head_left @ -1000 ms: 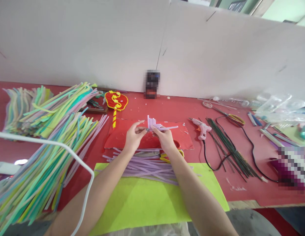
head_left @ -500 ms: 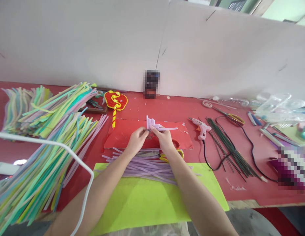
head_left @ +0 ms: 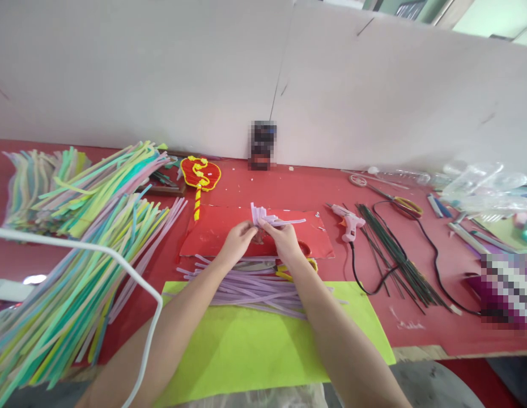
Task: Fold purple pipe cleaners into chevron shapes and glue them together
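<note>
Between my two hands is a small bent piece of lilac pipe cleaners (head_left: 259,213), with short upright loops at its left and one long end pointing right. My left hand (head_left: 240,237) pinches its lower left side. Closed on the piece from the right is my right hand (head_left: 281,235). Both hands are above a red board (head_left: 208,241). Nearer to me lies a heap of loose lilac pipe cleaners (head_left: 255,292), with yellow-handled scissors (head_left: 284,271) partly under my right forearm. A yellow-green sheet (head_left: 246,351) lies under the heap's near side.
Bundles of coloured pipe cleaners (head_left: 89,272) fill the left, behind a white cable (head_left: 131,271). A red-and-yellow fan shape (head_left: 201,174) lies beyond. At right are a pink glue gun (head_left: 351,222), dark green stems (head_left: 393,249), more scissors (head_left: 406,206) and clear plastic (head_left: 484,187).
The lilac piece has tilted slightly to the left, its upright loops leaning outward. My hands keep their hold and have barely moved.
</note>
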Motion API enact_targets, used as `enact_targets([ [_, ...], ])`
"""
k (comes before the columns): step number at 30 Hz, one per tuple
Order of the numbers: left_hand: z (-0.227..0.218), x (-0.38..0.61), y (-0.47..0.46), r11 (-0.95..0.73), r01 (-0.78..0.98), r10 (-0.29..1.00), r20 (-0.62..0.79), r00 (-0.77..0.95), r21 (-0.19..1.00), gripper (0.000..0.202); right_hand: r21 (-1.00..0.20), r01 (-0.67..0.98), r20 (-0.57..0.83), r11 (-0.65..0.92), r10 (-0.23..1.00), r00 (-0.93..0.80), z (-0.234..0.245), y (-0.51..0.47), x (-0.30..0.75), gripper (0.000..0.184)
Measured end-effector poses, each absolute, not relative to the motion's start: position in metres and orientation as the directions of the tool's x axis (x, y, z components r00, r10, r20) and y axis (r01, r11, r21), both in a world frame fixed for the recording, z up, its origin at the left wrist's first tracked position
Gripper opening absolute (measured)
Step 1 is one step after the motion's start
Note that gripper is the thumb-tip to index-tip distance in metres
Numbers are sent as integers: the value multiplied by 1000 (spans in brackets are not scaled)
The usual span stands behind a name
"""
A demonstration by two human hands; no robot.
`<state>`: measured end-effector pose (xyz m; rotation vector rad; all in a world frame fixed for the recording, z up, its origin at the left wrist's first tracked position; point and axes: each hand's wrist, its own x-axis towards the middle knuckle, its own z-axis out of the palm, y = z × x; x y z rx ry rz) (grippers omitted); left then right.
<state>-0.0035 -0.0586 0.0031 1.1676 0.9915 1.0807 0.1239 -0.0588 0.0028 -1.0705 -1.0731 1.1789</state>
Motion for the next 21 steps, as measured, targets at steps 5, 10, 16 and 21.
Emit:
enact_targets([
  [5, 6, -3, -59, 222, -258, 959, -163, 233, 940, 13, -988, -130, 71, 82, 994, 87, 4, -58, 124, 24],
  [10, 8, -3, -62, 262, -325, 954, -192, 232, 909, 14, -990, -98, 90, 100, 991, 102, 0, -56, 125, 23],
  [16, 13, -3, -62, 297, -316, 946, -233, 225, 901, 14, -989, -24, 144, 148, 981, 133, -6, -54, 126, 24],
  [21, 13, -3, -63, 292, -374, 948, -214, 237, 880, 14, -990, -37, 134, 140, 983, 124, -4, -54, 125, 24],
])
